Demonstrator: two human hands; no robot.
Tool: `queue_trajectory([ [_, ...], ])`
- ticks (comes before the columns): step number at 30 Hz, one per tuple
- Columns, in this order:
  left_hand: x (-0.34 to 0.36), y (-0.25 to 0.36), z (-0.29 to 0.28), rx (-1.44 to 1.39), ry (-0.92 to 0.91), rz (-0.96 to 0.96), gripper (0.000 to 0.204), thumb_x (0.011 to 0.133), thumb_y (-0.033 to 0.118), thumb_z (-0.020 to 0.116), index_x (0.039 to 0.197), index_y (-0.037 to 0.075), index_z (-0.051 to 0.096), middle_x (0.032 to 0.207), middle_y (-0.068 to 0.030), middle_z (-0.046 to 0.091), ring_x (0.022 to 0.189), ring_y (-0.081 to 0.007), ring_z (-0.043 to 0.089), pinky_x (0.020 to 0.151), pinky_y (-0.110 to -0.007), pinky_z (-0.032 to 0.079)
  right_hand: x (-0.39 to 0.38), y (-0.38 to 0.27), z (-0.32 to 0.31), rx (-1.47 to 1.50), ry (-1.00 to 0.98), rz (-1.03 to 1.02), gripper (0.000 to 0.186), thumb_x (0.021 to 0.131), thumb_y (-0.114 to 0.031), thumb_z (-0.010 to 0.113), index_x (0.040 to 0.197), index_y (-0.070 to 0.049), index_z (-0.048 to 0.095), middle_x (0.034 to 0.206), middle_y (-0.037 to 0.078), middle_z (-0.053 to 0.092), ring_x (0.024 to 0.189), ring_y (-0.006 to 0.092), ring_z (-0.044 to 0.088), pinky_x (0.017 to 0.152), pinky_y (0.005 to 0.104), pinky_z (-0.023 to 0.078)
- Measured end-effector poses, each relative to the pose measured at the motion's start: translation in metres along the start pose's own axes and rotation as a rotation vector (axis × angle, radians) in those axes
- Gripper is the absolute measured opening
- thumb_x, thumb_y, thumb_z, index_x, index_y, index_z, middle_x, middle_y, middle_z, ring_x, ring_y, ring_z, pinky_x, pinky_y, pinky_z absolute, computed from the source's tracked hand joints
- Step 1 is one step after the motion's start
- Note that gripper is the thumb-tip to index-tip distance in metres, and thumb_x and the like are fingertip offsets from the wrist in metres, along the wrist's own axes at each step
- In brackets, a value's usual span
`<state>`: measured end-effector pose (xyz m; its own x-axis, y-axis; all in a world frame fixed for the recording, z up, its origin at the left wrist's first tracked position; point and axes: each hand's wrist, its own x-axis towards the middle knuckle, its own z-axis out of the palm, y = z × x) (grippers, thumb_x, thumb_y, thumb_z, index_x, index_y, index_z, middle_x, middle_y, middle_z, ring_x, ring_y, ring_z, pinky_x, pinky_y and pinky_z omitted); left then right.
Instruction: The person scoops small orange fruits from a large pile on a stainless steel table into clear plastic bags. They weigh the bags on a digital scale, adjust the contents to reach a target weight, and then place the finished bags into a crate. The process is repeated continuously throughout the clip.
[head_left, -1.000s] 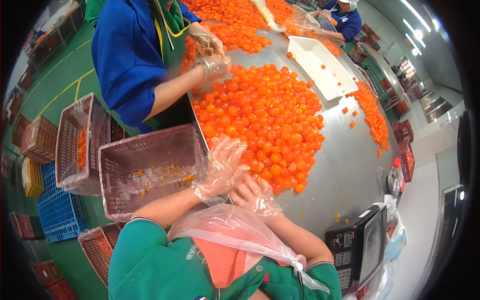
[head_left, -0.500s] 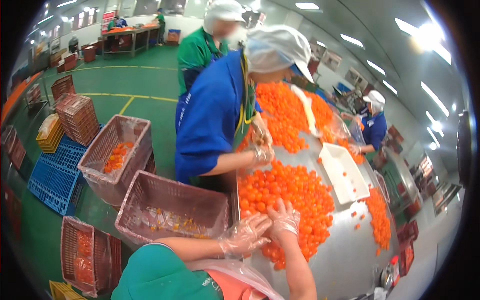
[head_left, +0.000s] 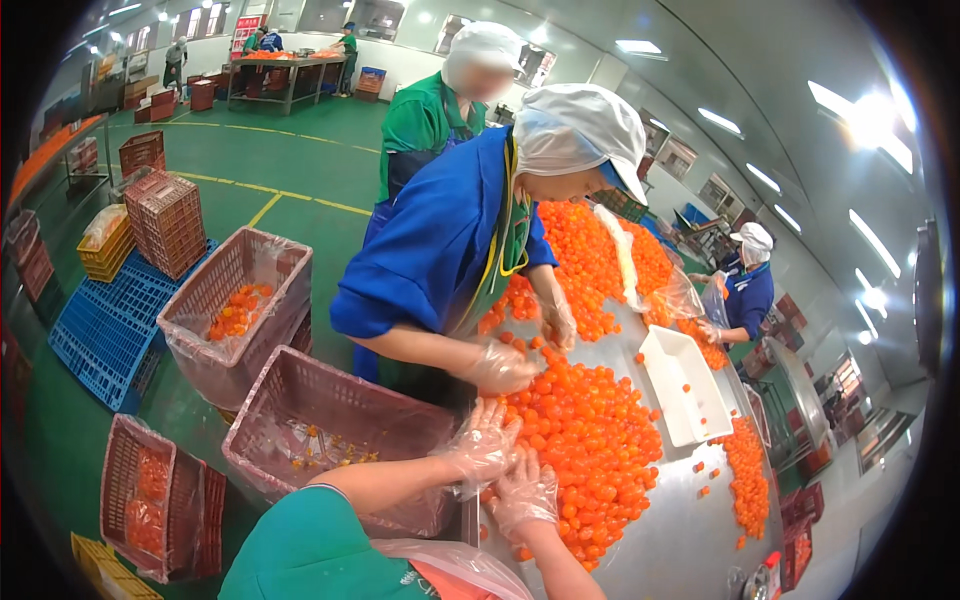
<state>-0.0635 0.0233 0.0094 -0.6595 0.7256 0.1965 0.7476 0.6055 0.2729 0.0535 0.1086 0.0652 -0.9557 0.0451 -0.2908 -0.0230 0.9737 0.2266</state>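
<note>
My left hand (head_left: 484,446), in a clear plastic glove, is at the near left edge of a pile of small glossy orange fruits (head_left: 585,460), beside a plastic-lined crate; its fingers are apart and slightly bent, with nothing visibly held. Just below and right of it my right hand (head_left: 525,492), also gloved, rests on the pile's edge with loosely spread, curved fingers. The pile lies on a steel table (head_left: 690,530). A blue-sleeved co-worker's gloved hand (head_left: 503,367) reaches into the far left of this pile, close to my left hand.
Lined crates (head_left: 340,400) stand left of the table; blue pallets (head_left: 110,320) lie beyond. A white tray (head_left: 685,385) and more fruit (head_left: 745,480) are rightward. A co-worker in blue (head_left: 420,250), one in green (head_left: 415,130) and another across the table (head_left: 750,290) stand nearby.
The view has tilted up and swung since a second ago. My left hand moved forward along the pile's edge, my right back toward me. The nearest co-worker's hand came down toward my pile.
</note>
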Motion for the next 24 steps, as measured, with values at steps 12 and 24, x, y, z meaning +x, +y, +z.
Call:
queue_trajectory([
  [12,0.035,0.046,-0.040,-0.623,-0.081,-0.041,0.065,0.097,0.050,0.033,0.141,0.002,0.040,0.150,-0.0303,0.022,0.137,-0.0472,0.027,0.114,-0.049,0.021,0.049,0.079,-0.007,0.160,0.129,0.221,0.063,0.088,-0.035,0.056,0.146,-0.018,0.035,0.156,0.009,0.022,0.145,0.0324,0.017,0.116,0.0479,0.016],
  [24,-0.059,0.055,-0.042,-2.116,-0.546,-0.721,0.077,0.094,0.045,0.051,0.150,0.005,0.017,0.156,-0.0166,0.018,0.145,-0.0294,0.015,0.116,-0.044,0.015,-0.076,0.202,0.116,0.505,0.719,0.628,0.050,0.082,-0.020,0.067,0.129,-0.006,0.055,0.137,0.022,0.047,0.124,0.0375,0.046,0.105,0.0447,0.036],
])
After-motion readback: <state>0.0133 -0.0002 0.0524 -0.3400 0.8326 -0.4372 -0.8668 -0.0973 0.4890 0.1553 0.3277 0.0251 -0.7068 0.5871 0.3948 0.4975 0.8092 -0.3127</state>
